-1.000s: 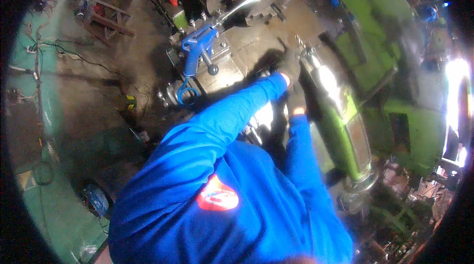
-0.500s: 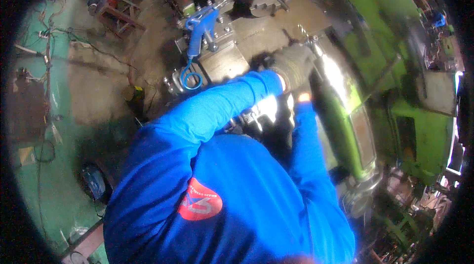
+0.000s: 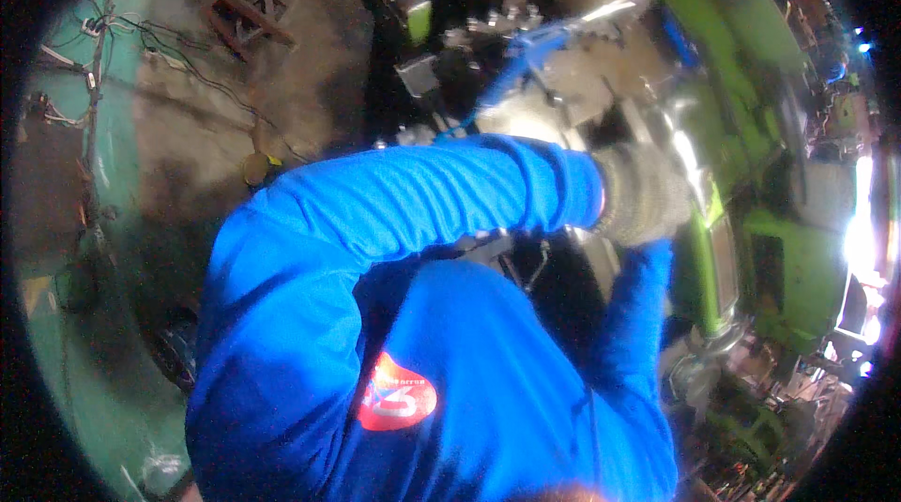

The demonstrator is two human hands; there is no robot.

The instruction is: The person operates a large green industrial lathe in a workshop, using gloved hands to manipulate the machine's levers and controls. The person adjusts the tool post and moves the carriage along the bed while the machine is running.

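Note:
My left arm reaches across to the right, and my left hand [image 3: 648,192] wears a grey-brown knitted glove. It is next to the bright metal cylinder [image 3: 688,150] of a green machine [image 3: 718,267] that looks like a lathe. Its fingers are turned away and blurred. My right sleeve [image 3: 646,281] runs up beneath the left glove, which hides my right hand. What either hand holds does not show. Beyond my left forearm lies a blue air blow gun [image 3: 526,66], smeared by motion, on the metal part of the machine.
Green machine bodywork [image 3: 723,61] curves along the right side. A reddish-brown metal stand [image 3: 244,9] is at the far left, with cables [image 3: 94,80] over the green-painted floor. Scrap and metal pieces [image 3: 741,464] lie at the lower right.
The whole view has shifted and blurred. My left hand now appears farther right and lower, covering my right hand, whose wrist showed before. The blow gun also appears farther right.

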